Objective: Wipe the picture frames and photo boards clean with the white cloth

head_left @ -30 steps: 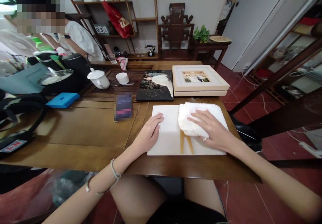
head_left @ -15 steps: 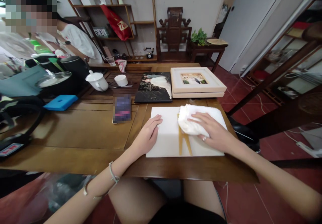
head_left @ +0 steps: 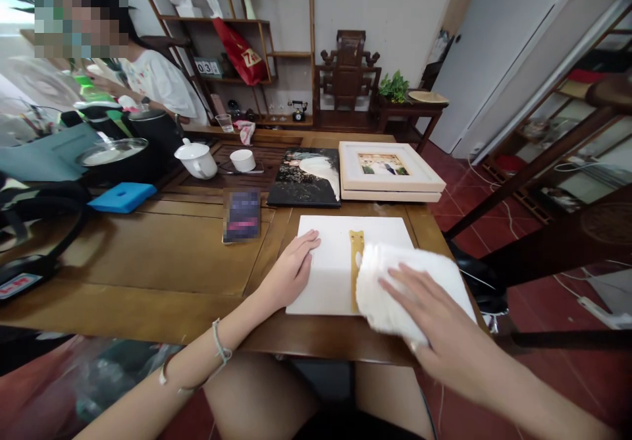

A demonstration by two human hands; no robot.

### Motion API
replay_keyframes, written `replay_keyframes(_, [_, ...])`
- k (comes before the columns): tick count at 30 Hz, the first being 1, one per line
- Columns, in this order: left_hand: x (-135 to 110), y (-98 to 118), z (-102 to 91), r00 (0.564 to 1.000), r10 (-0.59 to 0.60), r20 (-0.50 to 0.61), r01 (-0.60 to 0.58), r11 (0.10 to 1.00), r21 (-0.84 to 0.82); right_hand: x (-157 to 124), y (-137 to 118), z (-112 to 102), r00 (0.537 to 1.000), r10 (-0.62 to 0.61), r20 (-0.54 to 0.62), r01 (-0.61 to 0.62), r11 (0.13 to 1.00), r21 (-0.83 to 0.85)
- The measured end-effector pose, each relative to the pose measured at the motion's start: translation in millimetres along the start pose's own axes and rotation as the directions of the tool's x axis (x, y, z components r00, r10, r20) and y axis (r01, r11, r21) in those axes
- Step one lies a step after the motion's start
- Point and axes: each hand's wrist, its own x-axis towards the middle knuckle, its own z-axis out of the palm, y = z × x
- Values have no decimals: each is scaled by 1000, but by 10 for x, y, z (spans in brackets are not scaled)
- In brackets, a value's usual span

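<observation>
Right now, by my judgement, I am mid-wipe. My right hand (head_left: 434,321) lies flat, fingers spread and unclenched, pressing a folded white cloth (head_left: 390,282) onto the near right corner of the white panel (head_left: 330,262). The cloth looks like soft, thick, nubbly terry under my fingertips. The panel is smooth, hard and rectangular, with a narrow amber strip (head_left: 355,255) just left of those fingertips. My left hand (head_left: 291,272) rests open, fingers together, on the panel's left edge, steadying it on the wooden table (head_left: 172,255). A further stroke would call for even downward pressure so the panel does not slide.
</observation>
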Motion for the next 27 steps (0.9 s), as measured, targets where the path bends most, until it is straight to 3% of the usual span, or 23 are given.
replay_keyframes(3, [-1, 2, 8, 1000, -4, -15, 4, 1000, -8, -263, -190, -114, 993, -89, 75, 85, 995, 59])
replay_keyframes(5, [-1, 1, 9, 1000, -4, -15, 3, 1000, -8, -192, -149, -135, 996, -42, 81, 33, 993, 115])
replay_keyframes(8, [-1, 2, 7, 1000, -6, -1, 6, 1000, 8, 215, 107, -30, 997, 82, -11, -79, 979, 189])
replay_keyframes(11, [-4, 3, 3, 1000, 0, -2, 0, 1000, 22, 722, 386, 145, 979, 136, -152, -102, 971, 215])
replay_keyframes(15, [-10, -1, 0, 1000, 18, -19, -18, 999, 30, 1089, 448, 267, 973, 128, -194, -102, 985, 139])
replay_keyframes(17, [-12, -5, 3, 999, 20, -26, -19, 999, 34, 1057, 318, 269, 983, 82, -165, -71, 995, 71])
replay_keyframes(20, [-12, -11, 10, 999, 21, -31, -20, 999, 34, 792, -10, 232, 998, -42, -42, 42, 999, 2])
replay_keyframes(24, [-9, -6, 5, 1000, 15, -16, -15, 1000, 23, 398, -423, 152, 957, -256, 135, 251, 967, 52])
replay_keyframes(27, [-7, 2, -4, 1000, 18, -4, -18, 1000, 19, 374, -488, 94, 941, -290, 175, 275, 955, 107])
